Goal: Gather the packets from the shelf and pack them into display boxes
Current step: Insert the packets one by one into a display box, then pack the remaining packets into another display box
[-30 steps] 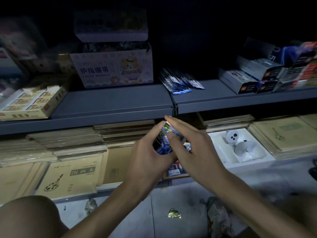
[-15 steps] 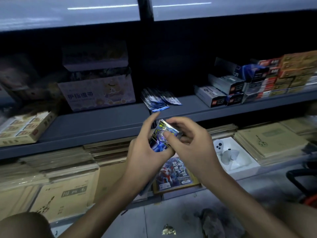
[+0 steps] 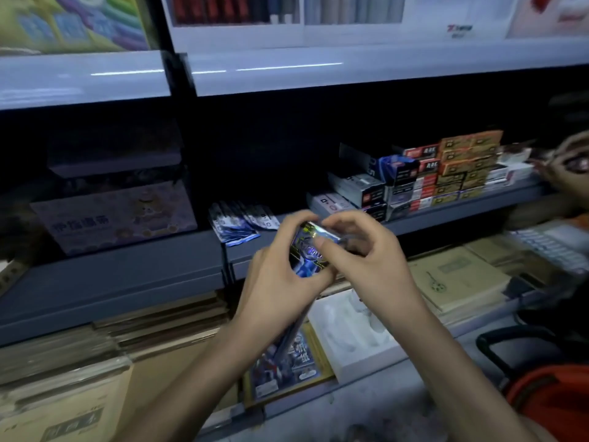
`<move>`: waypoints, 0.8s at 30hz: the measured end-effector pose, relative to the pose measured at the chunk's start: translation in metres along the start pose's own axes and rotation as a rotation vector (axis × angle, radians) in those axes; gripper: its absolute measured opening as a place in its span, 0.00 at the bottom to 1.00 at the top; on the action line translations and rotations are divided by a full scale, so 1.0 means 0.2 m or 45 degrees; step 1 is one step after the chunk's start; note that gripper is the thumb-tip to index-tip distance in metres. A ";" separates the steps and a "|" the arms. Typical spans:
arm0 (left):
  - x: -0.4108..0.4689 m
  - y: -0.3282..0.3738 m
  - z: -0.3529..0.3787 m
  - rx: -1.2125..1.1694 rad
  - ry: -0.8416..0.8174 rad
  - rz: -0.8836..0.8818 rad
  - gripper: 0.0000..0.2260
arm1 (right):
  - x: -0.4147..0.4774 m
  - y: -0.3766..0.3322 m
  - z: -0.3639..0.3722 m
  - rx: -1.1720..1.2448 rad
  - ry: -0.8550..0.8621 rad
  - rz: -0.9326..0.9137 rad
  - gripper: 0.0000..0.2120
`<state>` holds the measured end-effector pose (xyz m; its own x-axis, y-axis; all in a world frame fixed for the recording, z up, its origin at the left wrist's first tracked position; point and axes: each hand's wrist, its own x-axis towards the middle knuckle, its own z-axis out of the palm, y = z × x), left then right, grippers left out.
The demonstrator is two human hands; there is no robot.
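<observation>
A stack of shiny blue foil packets [image 3: 310,250] sits between both hands in front of the grey shelf [image 3: 127,275]. My left hand [image 3: 280,282] grips the stack from the left and below, fingers curled round it. My right hand [image 3: 363,256] pinches its top edge with thumb and fingers. More blue packets [image 3: 239,223] lie fanned out on the shelf just behind and left of my hands. A pale display box [image 3: 118,215] with cartoon bears stands on the shelf at the left.
Stacked small boxes [image 3: 446,173] fill the shelf's right side. Another person's hand [image 3: 570,164] holds something at the far right edge. Below lie notebooks [image 3: 455,279], a white tray [image 3: 353,339] and a printed packet box [image 3: 287,365]. An orange object [image 3: 554,406] is bottom right.
The view has tilted upward, so the upper shelf edge and posters show now. Both hands stayed on the packet stack and rose with it toward the shelf front.
</observation>
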<state>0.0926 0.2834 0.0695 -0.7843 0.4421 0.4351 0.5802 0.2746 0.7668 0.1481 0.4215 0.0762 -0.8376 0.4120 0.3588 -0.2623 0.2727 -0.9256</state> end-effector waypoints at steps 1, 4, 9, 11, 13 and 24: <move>0.03 0.02 0.01 0.000 -0.017 0.019 0.30 | 0.01 -0.01 -0.03 0.007 0.035 0.026 0.09; 0.14 0.05 0.05 0.064 -0.116 0.087 0.31 | 0.04 0.00 -0.12 -0.025 0.090 0.134 0.15; 0.28 0.04 0.11 0.490 -0.243 0.308 0.30 | 0.08 0.02 -0.22 0.018 0.184 0.295 0.11; 0.29 0.02 0.13 0.628 -0.176 0.434 0.31 | 0.08 0.02 -0.23 0.124 0.238 0.378 0.11; 0.27 0.01 0.14 0.680 -0.039 0.521 0.29 | 0.08 0.02 -0.24 0.272 0.278 0.465 0.12; 0.25 -0.11 0.15 0.524 0.314 0.229 0.17 | 0.15 0.05 -0.21 1.152 0.284 0.672 0.14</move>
<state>0.0474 0.3257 0.0602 -0.6640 0.3125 0.6793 0.7101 0.5482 0.4419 0.1393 0.4729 0.0828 -0.8666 0.4640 -0.1837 -0.2273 -0.6946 -0.6825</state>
